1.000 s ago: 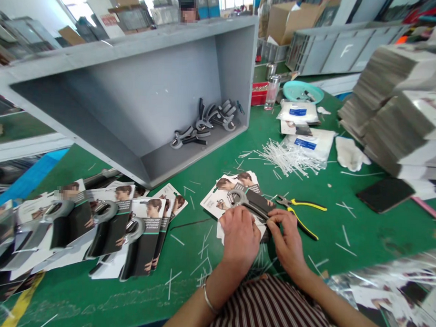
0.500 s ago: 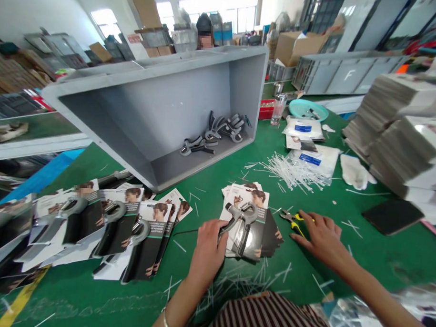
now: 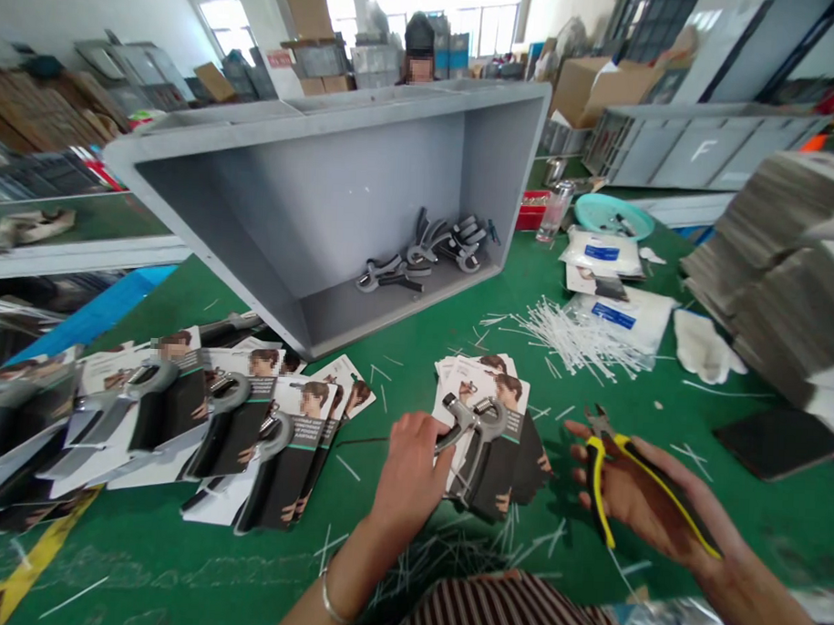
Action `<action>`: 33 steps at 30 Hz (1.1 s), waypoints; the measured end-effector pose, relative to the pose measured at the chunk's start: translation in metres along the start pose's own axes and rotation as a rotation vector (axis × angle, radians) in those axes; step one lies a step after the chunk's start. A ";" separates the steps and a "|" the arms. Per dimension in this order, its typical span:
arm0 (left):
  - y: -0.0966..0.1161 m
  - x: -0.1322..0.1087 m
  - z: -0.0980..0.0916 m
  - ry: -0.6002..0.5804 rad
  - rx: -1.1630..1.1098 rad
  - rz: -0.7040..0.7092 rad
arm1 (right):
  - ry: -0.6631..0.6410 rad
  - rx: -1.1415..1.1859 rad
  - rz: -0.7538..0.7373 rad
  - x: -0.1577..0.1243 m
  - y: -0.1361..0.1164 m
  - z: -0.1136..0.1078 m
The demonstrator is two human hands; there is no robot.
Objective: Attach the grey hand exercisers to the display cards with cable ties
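Observation:
My left hand (image 3: 412, 467) is closed on one handle of a grey and black hand grip strengthener (image 3: 482, 442), which lies on a stack of printed cards (image 3: 516, 389). My right hand (image 3: 647, 498), palm turned up, holds yellow and black diagonal cutters (image 3: 600, 437) above the table to the right of the cards. The cutters' jaws point away from me and their handles are spread apart. A dark thin strip (image 3: 363, 440) sticks out to the left of my left hand.
A grey crate (image 3: 214, 251) lies on its side with several grip strengtheners (image 3: 391, 273) inside. Carded grip strengtheners (image 3: 268, 449) overlap at left. White cable ties (image 3: 586, 341), a glove (image 3: 707, 345), a phone-like dark slab (image 3: 775, 442) and stacked cards (image 3: 761, 242) are at right. A person sits beyond the crate.
My right hand has picked the cutters up off the table and turned palm up. My left hand stays on the grip strengthener. The view has shifted slightly.

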State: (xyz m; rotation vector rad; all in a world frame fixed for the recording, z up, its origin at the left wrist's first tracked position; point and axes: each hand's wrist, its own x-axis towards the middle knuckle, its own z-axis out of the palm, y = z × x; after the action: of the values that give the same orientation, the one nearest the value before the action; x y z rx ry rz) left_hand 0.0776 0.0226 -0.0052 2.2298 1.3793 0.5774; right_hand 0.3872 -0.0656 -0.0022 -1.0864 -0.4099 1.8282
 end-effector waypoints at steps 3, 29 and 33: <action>0.005 -0.002 0.001 0.037 -0.033 0.041 | -0.108 0.092 0.033 -0.004 0.018 0.038; -0.010 -0.008 0.023 0.092 -0.189 0.041 | -0.349 -0.609 0.442 0.013 -0.038 0.089; -0.010 -0.005 0.020 0.074 -0.161 0.046 | -0.370 -0.639 0.661 0.032 -0.067 0.100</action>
State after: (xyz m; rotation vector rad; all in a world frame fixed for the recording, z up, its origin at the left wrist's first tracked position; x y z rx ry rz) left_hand 0.0800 0.0191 -0.0280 2.1350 1.2717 0.7665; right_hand 0.3374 0.0117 0.0812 -1.4175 -0.9942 2.5972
